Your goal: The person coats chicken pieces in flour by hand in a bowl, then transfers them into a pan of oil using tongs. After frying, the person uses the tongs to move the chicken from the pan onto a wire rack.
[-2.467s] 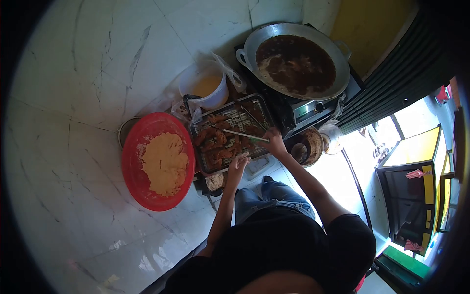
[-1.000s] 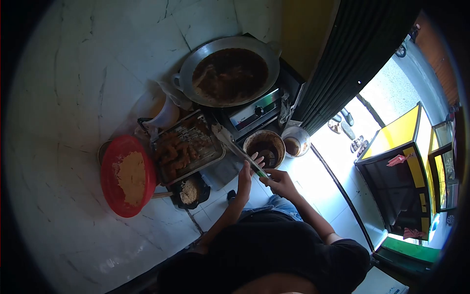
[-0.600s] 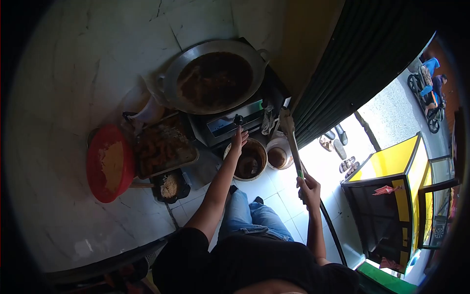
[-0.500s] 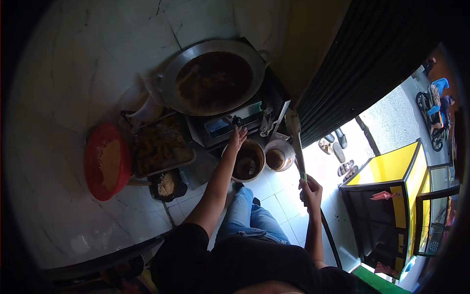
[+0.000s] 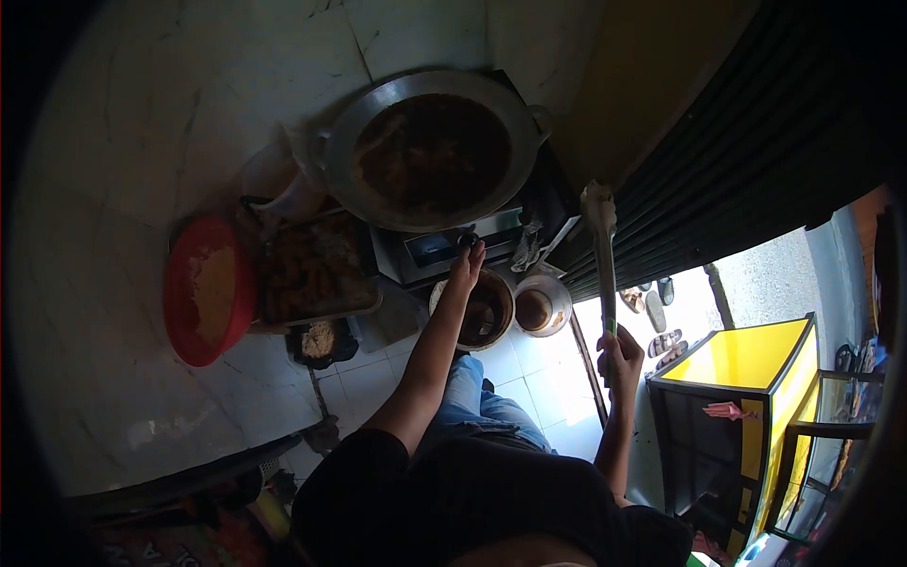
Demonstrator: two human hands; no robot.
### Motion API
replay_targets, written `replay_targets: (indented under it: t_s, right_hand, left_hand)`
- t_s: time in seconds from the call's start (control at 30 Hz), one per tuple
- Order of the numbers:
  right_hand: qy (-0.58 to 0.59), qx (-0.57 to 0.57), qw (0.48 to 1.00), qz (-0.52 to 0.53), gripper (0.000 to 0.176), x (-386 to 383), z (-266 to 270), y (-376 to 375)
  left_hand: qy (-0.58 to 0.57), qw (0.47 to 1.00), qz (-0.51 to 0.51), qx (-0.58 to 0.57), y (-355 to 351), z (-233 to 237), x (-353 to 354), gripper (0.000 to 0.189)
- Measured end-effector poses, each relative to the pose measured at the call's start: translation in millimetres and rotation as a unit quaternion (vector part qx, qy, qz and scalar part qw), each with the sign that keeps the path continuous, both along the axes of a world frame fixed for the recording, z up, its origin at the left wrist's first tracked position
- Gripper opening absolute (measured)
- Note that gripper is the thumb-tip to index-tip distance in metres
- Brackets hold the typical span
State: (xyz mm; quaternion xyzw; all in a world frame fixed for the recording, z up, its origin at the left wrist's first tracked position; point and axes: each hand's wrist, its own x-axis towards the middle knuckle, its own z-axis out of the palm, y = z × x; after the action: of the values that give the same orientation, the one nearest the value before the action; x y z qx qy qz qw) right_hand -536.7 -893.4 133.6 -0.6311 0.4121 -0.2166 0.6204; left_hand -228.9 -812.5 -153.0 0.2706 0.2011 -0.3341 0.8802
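A wide metal wok [image 5: 335, 180] holding dark liquid sits on the gas stove [image 5: 392, 260]. My left hand [image 5: 469, 266] reaches to the stove's front, its fingers closed at the black stove knob [image 5: 468, 239]. Off to the right, my right hand [image 5: 620, 359] grips long metal tongs [image 5: 603, 250] by a green-marked end. Their pale tips point up, away from me, to the right of the wok. Between my arms, below the stove, stand a brown-rimmed pot [image 5: 485, 312] and a whitish bucket [image 5: 557, 300] with brown contents.
To the left are a red basin [image 5: 244, 298] of pale batter or flour, a tray [image 5: 345, 304] of browned food pieces and a black dish [image 5: 319, 345] of crumbs. A dark corrugated shutter [image 5: 718, 161], sandals [image 5: 655, 310] and a yellow-and-black stall [image 5: 746, 354] are on the right.
My left fingers have come in onto the stove knob. The tongs have risen slightly with my right hand. The whole view has shifted a little, and the motorbike outside is out of sight.
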Motion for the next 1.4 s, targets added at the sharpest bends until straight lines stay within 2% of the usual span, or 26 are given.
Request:
replay_targets:
  t_s: [0.17, 0.7, 0.8, 0.9, 1.0, 1.1, 1.4]
  right_hand:
    - [0.008, -0.012, 1.000, 0.007, 0.049, 20, 7, -3]
    - [0.001, -0.009, 0.999, 0.051, 0.054, 45, 11, -11]
    - [0.006, 0.003, 0.998, 0.063, 0.055, 52, 15, -15]
    - [-0.003, -0.003, 0.997, 0.076, 0.053, 56, 15, -23]
    - [-0.011, 0.003, 0.997, 0.080, 0.053, 59, 18, -27]
    - [-0.019, 0.008, 0.997, 0.079, 0.052, 59, 17, -32]
    - [-0.032, 0.016, 0.995, 0.091, 0.052, 66, 14, -44]
  left_hand:
    - [-0.020, 1.000, 0.017, -0.003, -5, -9, -2, 0.031]
    - [0.001, 1.000, 0.026, -0.001, -6, -7, -2, 0.027]
    - [-0.014, 0.998, 0.033, -0.057, -3, -17, -3, 0.028]
    - [0.068, 0.986, 0.020, -0.150, 3, -17, 0, 0.026]
    - [0.128, 0.961, -0.035, -0.244, 8, -12, 5, 0.024]
    - [0.104, 0.976, -0.008, -0.190, 8, -7, 5, 0.022]
    - [0.132, 0.978, -0.002, -0.160, 8, 1, 7, 0.023]
